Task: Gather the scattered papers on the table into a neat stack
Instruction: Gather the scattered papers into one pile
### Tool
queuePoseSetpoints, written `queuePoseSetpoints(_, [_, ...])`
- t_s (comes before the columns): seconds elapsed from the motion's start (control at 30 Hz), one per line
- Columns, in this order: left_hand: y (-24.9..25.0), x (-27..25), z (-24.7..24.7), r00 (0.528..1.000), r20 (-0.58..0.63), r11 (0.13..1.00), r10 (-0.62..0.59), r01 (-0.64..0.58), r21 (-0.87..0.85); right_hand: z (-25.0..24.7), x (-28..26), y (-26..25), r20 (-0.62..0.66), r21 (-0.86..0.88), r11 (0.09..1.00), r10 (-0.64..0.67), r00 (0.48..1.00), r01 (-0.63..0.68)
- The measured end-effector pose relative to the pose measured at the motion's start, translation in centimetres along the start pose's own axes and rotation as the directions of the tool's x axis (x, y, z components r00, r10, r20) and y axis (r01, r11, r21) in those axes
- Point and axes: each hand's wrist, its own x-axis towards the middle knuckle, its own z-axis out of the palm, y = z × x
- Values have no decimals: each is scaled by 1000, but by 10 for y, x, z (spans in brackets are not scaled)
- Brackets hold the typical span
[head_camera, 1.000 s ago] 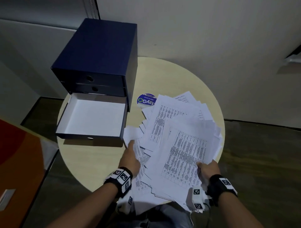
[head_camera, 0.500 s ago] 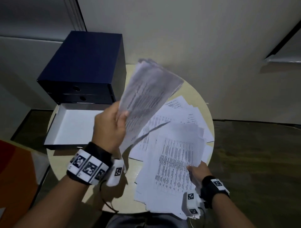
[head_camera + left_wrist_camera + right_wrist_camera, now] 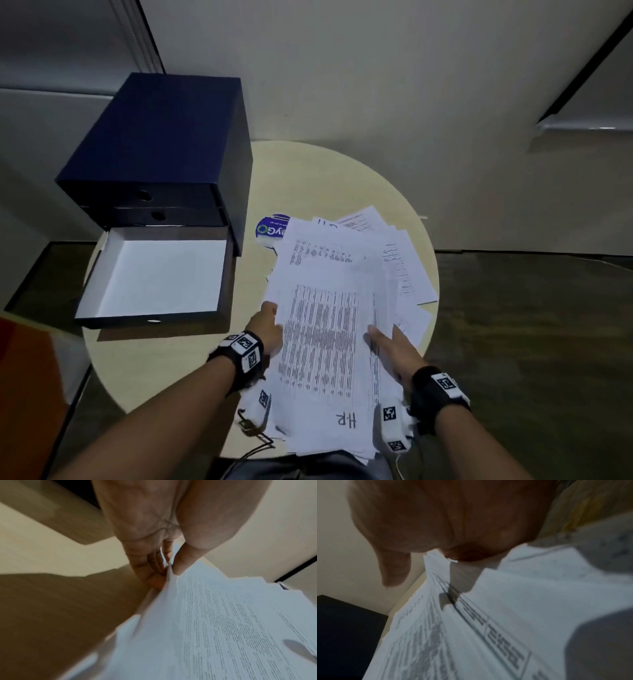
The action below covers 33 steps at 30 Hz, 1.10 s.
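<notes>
Papers [image 3: 329, 308] lie in a loose, fanned pile on the right half of the round table [image 3: 171, 370], near edge hanging over the table rim toward the person. Top sheet has dense printed rows, too blurred to read; upside-down mark "H.R" at its near end. Sheets fanned out to the far right carry small print, illegible.

Left hand [image 3: 269, 330] at the pile's left edge. Left wrist view: thumb [image 3: 181, 563] on top and fingers [image 3: 150, 569] underneath pinch the edge of a few sheets [image 3: 214, 622], lifted slightly.

Right hand [image 3: 394, 349] lies on the pile's right side, fingers extended flat, pressing on top, not curled round anything. Right wrist view: blurred, palm [image 3: 445, 520] over the paper edges [image 3: 488, 628], boxed heading text visible but unreadable.

Blue round sticker [image 3: 270, 230] on the table, partly under the pile's far-left corner; letters "yG" legible upside down with a green ring logo.

Navy drawer box [image 3: 161, 144] on the table's left side, upper two drawers closed. Bottom drawer [image 3: 154, 274] pulled out, white inside. Pile just right of the drawer, not touching.

Both wrists wear black bands with square-code markers [image 3: 245, 346].
</notes>
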Motion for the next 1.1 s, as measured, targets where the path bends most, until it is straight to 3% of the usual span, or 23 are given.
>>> queuePoseSetpoints(0.07, [-3, 2, 9, 999, -12, 999, 36, -36, -29, 4, -6, 0, 63, -41, 997, -58, 996, 61])
queuePoseSetpoints(0.17, [-5, -1, 21, 985, -125, 983, 118, -133, -124, 13, -12, -5, -7, -199, 971, -139, 990, 135])
queuePoseSetpoints(0.33, [-25, -8, 15, 956, -291, 951, 44, -130, -281, 16, -13, -20, 26, -59, 973, -223, 974, 224])
queuePoseSetpoints(0.4, [-34, -11, 5, 985, -174, 872, -4, -81, -482, 18, -14, -29, 87, -1, 963, -268, 960, 269])
queuePoseSetpoints(0.5, [-38, -17, -11, 999, 25, 664, 48, -13, -748, 24, -14, -40, 165, 107, 955, -291, 943, 276])
queuePoseSetpoints(0.6, [-43, -20, -18, 999, 20, 604, 51, -15, -797, 37, -16, -42, 167, -40, 969, -235, 957, 245])
queuePoseSetpoints(0.67, [-54, -18, -14, 999, -32, 675, -22, -9, -737, 40, -13, -33, 63, -178, 971, -154, 986, 163])
queuePoseSetpoints(0.73, [-70, -14, -6, 988, -102, 771, -115, 24, -636, 33, -10, -23, -199, -343, 936, -158, 967, 82])
queuePoseSetpoints(0.8, [-83, -11, 0, 971, -154, 814, -185, 64, -577, 21, -10, -16, -487, -492, 867, -200, 850, -78])
queuePoseSetpoints(0.87, [-86, -9, 2, 964, -169, 824, -204, 76, -561, 11, -16, -11, -646, -435, 862, -98, 757, -260])
queuePoseSetpoints(0.97, [-82, -9, 3, 961, -185, 832, -203, 69, -551, 8, -20, -3, -676, -383, 829, 49, 735, -408])
queuePoseSetpoints(1.1, [-81, -7, 2, 956, -183, 840, -228, 99, -533, 20, -14, 2, -662, -497, 780, -56, 748, -381])
